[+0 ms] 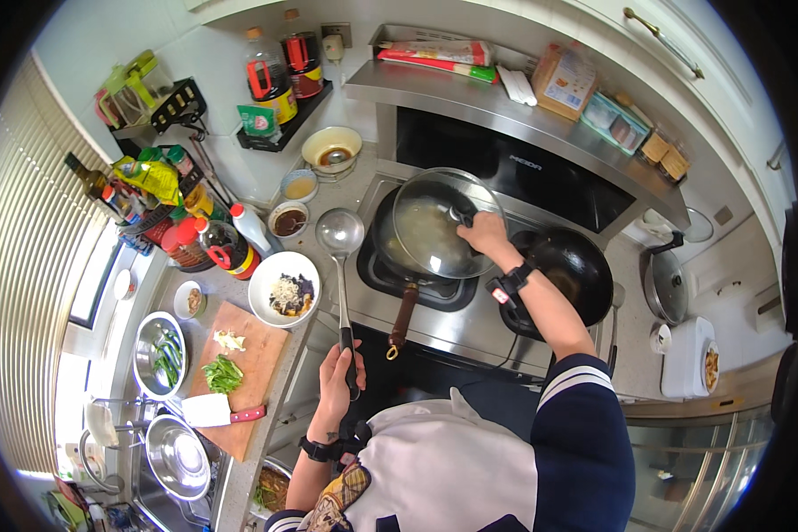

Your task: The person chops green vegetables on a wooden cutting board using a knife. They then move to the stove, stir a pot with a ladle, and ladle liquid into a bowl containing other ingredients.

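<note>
My left hand [336, 380] grips the black handle of a steel ladle [340, 233], its bowl raised near the counter and the left burner. With my right hand [485, 234] I hold the knob of a glass lid [432, 206]. The lid is tilted over a dark pan [380, 229] with a brown wooden handle [404, 319]. Through the misted glass I see a pale, cloudy content, not clear enough to name. Right of it, a black wok [567, 272] sits on the other burner, partly behind my forearm.
A wooden cutting board [259, 352] carries a cleaver [209, 410], chopped greens [223, 374] and pale chopped pieces [229, 340]. Beside it are a white bowl of ingredients [286, 292], a steel bowl of green peppers [161, 356], sauce bowls [288, 220] and several bottles [229, 249]. A range hood [452, 86] overhangs the stove.
</note>
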Tool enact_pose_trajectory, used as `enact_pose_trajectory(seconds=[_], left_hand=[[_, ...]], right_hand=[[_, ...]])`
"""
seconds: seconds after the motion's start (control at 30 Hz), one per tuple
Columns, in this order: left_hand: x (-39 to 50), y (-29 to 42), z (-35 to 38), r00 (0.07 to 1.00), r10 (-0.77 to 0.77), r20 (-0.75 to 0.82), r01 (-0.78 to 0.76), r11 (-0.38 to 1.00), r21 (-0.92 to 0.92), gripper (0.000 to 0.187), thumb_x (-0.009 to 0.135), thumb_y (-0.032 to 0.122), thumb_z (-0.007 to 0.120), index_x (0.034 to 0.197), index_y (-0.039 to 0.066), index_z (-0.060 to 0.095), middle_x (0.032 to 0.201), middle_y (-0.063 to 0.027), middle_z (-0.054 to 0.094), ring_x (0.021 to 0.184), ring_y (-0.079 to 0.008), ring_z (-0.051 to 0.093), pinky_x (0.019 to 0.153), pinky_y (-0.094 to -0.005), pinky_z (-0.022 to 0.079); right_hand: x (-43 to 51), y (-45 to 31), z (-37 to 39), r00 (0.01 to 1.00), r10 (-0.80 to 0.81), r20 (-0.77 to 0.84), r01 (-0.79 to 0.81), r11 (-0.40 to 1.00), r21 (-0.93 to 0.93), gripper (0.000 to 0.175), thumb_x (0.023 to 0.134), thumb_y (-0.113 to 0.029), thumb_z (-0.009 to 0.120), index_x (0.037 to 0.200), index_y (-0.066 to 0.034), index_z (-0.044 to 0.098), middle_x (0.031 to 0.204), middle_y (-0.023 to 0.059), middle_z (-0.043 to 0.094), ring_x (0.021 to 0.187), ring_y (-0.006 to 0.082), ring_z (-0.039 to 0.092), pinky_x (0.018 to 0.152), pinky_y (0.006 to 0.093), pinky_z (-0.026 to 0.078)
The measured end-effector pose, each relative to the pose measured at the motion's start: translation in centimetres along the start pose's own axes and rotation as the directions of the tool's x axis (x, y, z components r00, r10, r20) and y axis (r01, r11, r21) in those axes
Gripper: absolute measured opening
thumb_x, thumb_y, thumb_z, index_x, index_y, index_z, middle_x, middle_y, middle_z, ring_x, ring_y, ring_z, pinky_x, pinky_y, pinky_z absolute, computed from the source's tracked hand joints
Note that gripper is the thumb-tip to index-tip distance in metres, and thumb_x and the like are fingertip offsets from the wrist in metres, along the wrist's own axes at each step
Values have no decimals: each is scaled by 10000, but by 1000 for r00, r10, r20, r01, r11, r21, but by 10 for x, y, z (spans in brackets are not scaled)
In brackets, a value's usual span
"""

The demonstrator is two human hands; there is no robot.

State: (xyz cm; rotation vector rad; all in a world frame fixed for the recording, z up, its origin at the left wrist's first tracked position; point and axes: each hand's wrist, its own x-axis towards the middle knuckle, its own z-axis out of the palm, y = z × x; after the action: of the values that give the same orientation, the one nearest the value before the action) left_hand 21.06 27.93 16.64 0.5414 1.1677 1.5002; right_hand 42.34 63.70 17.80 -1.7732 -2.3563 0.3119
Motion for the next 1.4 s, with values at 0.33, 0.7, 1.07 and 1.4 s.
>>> enact_pose_trajectory(seconds=[0.33,0.7,1.07,1.4], left_hand=[[-15,0,-15,997,23,-68,-25,999,-22,336,1040,238,431,1221,-34,506,800,-30,550,547,-99,513,486,-241,440],[-9,1,-16,997,11,-81,-11,1000,-2,339,1039,235,423,1225,-37,505,794,-33,547,540,-100,507,489,-241,439],[0,1,-21,996,-34,-88,28,997,-71,340,1036,242,436,1193,-48,518,760,-36,536,507,-95,486,444,-244,419],[-10,1,-45,994,-56,-98,48,996,-80,342,1029,244,442,1173,-53,528,705,-41,524,463,-95,458,403,-243,389]], right_hand=[[37,-35,39,992,-49,114,47,999,18,479,748,-382,723,927,63,708,970,245,696,955,366,675,847,412,554],[38,-35,49,990,-45,134,38,998,59,532,750,-401,729,955,89,693,996,281,679,971,391,665,856,425,549],[-28,-77,-27,964,-267,-19,263,933,246,509,877,-476,627,746,15,664,738,195,666,715,354,655,647,409,509],[-214,-59,93,301,-535,789,-40,820,571,295,961,-295,563,866,-34,662,703,51,667,563,139,630,514,275,484]])
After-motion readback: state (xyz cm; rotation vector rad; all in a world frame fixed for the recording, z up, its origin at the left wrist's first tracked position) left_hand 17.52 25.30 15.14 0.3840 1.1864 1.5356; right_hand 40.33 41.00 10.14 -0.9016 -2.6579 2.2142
